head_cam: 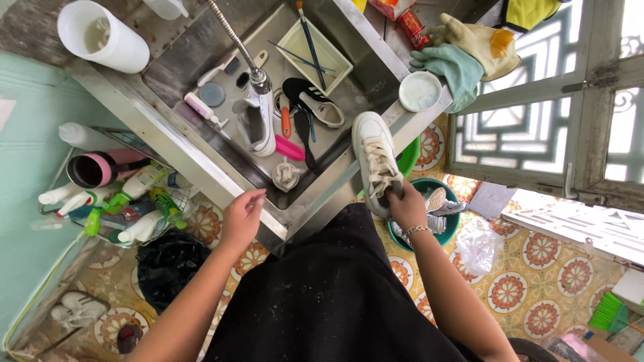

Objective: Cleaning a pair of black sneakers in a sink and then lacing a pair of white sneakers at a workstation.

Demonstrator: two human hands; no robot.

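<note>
My right hand (pixel 405 204) grips the heel end of a white lace-up sneaker (pixel 375 155), held over the right rim of the steel sink (pixel 201 171). My left hand (pixel 243 216) rests at the sink's front rim with fingers loosely curled, holding nothing I can see. In the basin stands a second white sneaker (pixel 257 124) under the tap (pixel 259 79). A black shoe with white stripes (pixel 314 102) lies beside it, along with a black insole (pixel 303 137), a pink brush (pixel 290 149) and a small white cup (pixel 287 174).
A green basin (pixel 448 221) with more shoes sits on the tiled floor by my right arm. A rack of spray bottles (pixel 127 201) stands left. A white tray (pixel 315 53), rubber gloves (pixel 463 57), a white lidded tub (pixel 420 90) and a white jug (pixel 100 35) ring the sink.
</note>
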